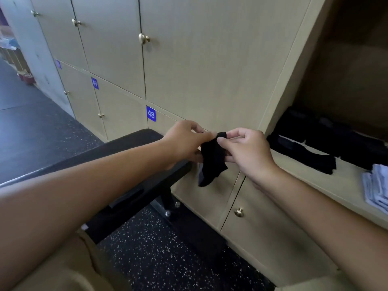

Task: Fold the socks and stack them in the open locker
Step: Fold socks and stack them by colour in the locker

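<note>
A black sock [212, 162] hangs in the air in front of the locker doors, held between both hands. My left hand [184, 139] pinches its upper edge from the left. My right hand [247, 150] pinches the same top edge from the right, fingers curled. To the right, the open locker [294, 162] holds several black socks [327, 141] lying on its shelf, and a pale blue-white folded sock bundle [375, 185] sits near the shelf's front right.
A black padded bench [130, 156] stands just left of and under my left forearm, its metal foot bolted to the speckled dark floor [159, 257]. Closed wooden locker doors with brass knobs [239, 212] fill the wall; one bears the number 48 [151, 114].
</note>
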Motion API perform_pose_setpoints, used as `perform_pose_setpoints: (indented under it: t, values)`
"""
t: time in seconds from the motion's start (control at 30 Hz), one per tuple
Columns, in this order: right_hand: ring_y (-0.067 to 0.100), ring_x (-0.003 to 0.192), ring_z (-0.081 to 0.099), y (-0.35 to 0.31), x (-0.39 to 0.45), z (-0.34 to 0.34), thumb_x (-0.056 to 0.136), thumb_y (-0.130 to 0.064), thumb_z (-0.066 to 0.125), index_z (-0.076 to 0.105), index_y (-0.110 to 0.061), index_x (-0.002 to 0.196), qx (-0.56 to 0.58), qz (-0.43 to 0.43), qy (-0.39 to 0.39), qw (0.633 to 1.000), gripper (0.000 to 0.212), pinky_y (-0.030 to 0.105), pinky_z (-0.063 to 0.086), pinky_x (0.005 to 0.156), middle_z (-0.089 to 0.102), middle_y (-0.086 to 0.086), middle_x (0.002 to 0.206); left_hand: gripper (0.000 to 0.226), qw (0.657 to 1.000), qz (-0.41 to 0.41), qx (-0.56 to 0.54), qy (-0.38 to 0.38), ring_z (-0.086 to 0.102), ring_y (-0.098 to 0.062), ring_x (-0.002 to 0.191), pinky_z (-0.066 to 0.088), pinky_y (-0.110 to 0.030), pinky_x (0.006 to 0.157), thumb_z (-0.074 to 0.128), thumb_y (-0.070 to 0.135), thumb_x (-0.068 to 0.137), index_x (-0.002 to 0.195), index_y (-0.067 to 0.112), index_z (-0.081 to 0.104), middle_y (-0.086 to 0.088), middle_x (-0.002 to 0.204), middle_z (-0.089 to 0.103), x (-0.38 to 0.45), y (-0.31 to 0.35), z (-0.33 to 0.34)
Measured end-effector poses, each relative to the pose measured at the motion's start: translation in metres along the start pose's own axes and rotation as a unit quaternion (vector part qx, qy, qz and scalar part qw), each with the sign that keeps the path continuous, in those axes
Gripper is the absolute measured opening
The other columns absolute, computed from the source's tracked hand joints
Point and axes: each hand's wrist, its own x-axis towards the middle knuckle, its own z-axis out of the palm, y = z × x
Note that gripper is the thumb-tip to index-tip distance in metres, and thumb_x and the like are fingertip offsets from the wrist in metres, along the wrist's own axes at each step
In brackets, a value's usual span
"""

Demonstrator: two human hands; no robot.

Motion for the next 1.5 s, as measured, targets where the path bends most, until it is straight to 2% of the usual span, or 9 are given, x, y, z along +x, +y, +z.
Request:
perform_pose_setpoints:
  t: [0.2, 0.3, 0.47, 0.63, 0.87, 1.07, 1.2, 1.3, 1.5]
  values:
    - [0.010, 0.085, 0.073, -0.006, -0.007, -0.014, 0.083, -0.042, 0.080, 0.064, -0.023, 0.102, -0.054, -0.032, 0.007, 0.998, 0.031, 0.036, 0.060, 0.082, 0.074, -0.004, 0.093, 0.057, 0.997, 0.018, -0.065, -0.034, 0.072, -0.029, 0.079, 0.063, -0.031, 0.078, 0.043, 0.051, 0.105, 0.102, -0.001, 0.065, -0.020, 0.091, 0.071, -0.006, 0.017, 0.008]
    - [0.001, 0.091, 0.065, -0.006, -0.016, -0.021, 0.083, -0.035, 0.082, 0.059, -0.022, 0.115, -0.099, -0.047, 0.000, 0.994, 0.042, 0.029, 0.056, 0.084, 0.067, -0.013, 0.098, 0.058, 0.996, 0.035, -0.061, -0.062, 0.073, -0.024, 0.080, 0.061, -0.032, 0.083, 0.039, 0.054, 0.105, 0.100, 0.004, 0.067, -0.012, 0.083, 0.072, -0.008, 0.018, 0.014]
    - [0.011, 0.104, 0.066, 0.007, -0.012, -0.041, 0.084, -0.019, 0.075, 0.056, -0.027, 0.118, -0.101, -0.049, 0.029, 0.993, 0.040, 0.042, 0.055, 0.096, 0.069, -0.011, 0.106, 0.060, 0.994, 0.054, -0.034, -0.089, 0.075, -0.030, 0.093, 0.060, -0.038, 0.092, 0.038, 0.054, 0.104, 0.110, 0.004, 0.070, -0.015, 0.097, 0.077, -0.012, 0.024, 0.030]
    - [0.011, 0.114, 0.064, 0.013, -0.019, -0.061, 0.069, -0.048, 0.076, 0.048, -0.031, 0.130, -0.100, -0.035, 0.023, 0.994, 0.069, 0.042, 0.053, 0.099, 0.067, -0.009, 0.120, 0.059, 0.989, 0.070, -0.012, -0.129, 0.074, -0.027, 0.102, 0.058, -0.038, 0.095, 0.036, 0.056, 0.104, 0.115, 0.011, 0.073, -0.009, 0.103, 0.079, -0.012, 0.026, 0.047]
    - [0.017, 0.120, 0.059, 0.019, -0.025, -0.091, 0.096, -0.015, 0.062, 0.047, -0.030, 0.135, -0.138, -0.074, 0.063, 0.986, 0.045, 0.045, 0.047, 0.105, 0.065, -0.002, 0.125, 0.047, 0.982, 0.117, 0.017, -0.145, 0.075, -0.022, 0.095, 0.058, -0.032, 0.086, 0.044, 0.048, 0.103, 0.109, 0.012, 0.073, -0.003, 0.100, 0.079, -0.005, 0.031, 0.071]
    - [0.013, 0.114, 0.065, 0.015, -0.027, -0.122, 0.098, -0.005, 0.057, 0.054, -0.026, 0.132, -0.070, -0.057, 0.099, 0.991, 0.040, 0.042, 0.051, 0.103, 0.070, -0.003, 0.120, 0.006, 0.978, 0.184, 0.099, -0.012, 0.071, -0.018, 0.083, 0.053, -0.035, 0.080, 0.068, 0.033, 0.096, 0.099, 0.028, 0.068, 0.009, 0.096, 0.072, 0.004, 0.029, 0.087]
    - [0.017, 0.105, 0.071, 0.013, -0.026, -0.144, 0.098, -0.003, 0.058, 0.055, -0.021, 0.131, 0.011, -0.028, 0.110, 0.993, 0.038, 0.035, 0.059, 0.089, 0.074, 0.001, 0.114, 0.031, 0.985, 0.131, 0.108, 0.028, 0.064, -0.015, 0.098, 0.048, -0.040, 0.089, 0.069, 0.039, 0.094, 0.118, 0.030, 0.050, 0.014, 0.114, 0.062, 0.005, 0.033, 0.102]
    - [0.021, 0.108, 0.071, 0.013, -0.024, -0.157, 0.098, -0.002, 0.060, 0.054, -0.018, 0.134, 0.074, -0.004, 0.106, 0.992, 0.040, 0.039, 0.058, 0.093, 0.075, 0.003, 0.116, 0.047, 0.998, 0.046, -0.022, -0.027, 0.067, -0.022, 0.102, 0.053, -0.050, 0.097, 0.071, 0.033, 0.095, 0.129, 0.023, 0.040, 0.000, 0.115, 0.066, 0.004, 0.035, 0.120]
    - [0.020, 0.107, 0.071, 0.020, -0.019, -0.170, 0.097, -0.007, 0.063, 0.047, -0.029, 0.135, 0.107, 0.009, 0.105, 0.989, 0.047, 0.042, 0.054, 0.102, 0.075, 0.001, 0.112, 0.041, 0.994, 0.076, -0.072, -0.016, 0.067, -0.029, 0.099, 0.055, -0.045, 0.078, 0.066, 0.018, 0.099, 0.119, 0.038, 0.036, -0.013, 0.112, 0.068, 0.003, 0.039, 0.138]
